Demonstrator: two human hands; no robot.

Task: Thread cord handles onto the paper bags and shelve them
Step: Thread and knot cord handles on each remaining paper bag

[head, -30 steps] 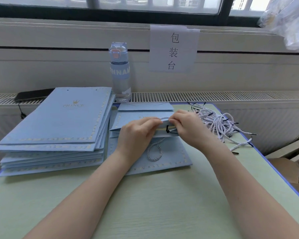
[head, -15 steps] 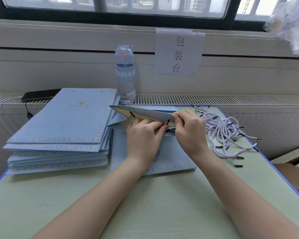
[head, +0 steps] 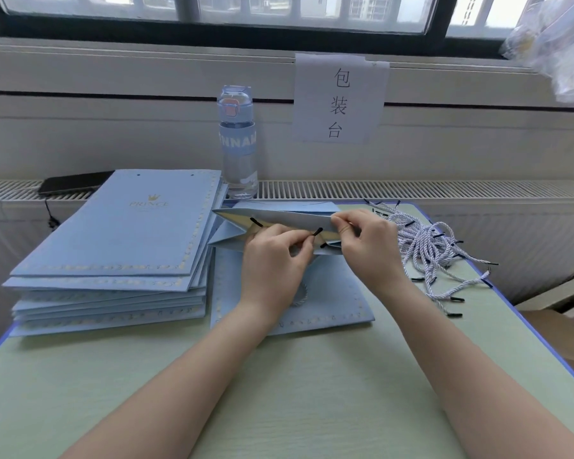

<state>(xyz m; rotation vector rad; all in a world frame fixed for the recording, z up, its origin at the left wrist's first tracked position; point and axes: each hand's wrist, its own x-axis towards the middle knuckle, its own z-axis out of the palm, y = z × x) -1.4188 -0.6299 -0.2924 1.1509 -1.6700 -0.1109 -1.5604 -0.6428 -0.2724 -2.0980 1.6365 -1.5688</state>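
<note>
A light blue paper bag (head: 328, 303) lies flat on the table, its mouth at the far end lifted open. My left hand (head: 272, 260) pinches the black tip of a white twisted cord (head: 316, 232) just inside the mouth. A second black tip (head: 256, 222) pokes through the rim further left. My right hand (head: 368, 243) grips the bag's upper rim at its right end. A loop of cord (head: 301, 296) shows on the bag face below my left wrist.
A stack of flat blue bags (head: 120, 246) lies to the left. A pile of loose cords (head: 431, 253) sits at the right. A water bottle (head: 236, 140) and a phone (head: 73, 185) stand on the radiator ledge behind. The green table (head: 279, 392) stretches toward me.
The bag's mouth has been lifted open from flat. My left hand has moved up into the mouth and taken the cord tip, while my right hand shifted right along the rim.
</note>
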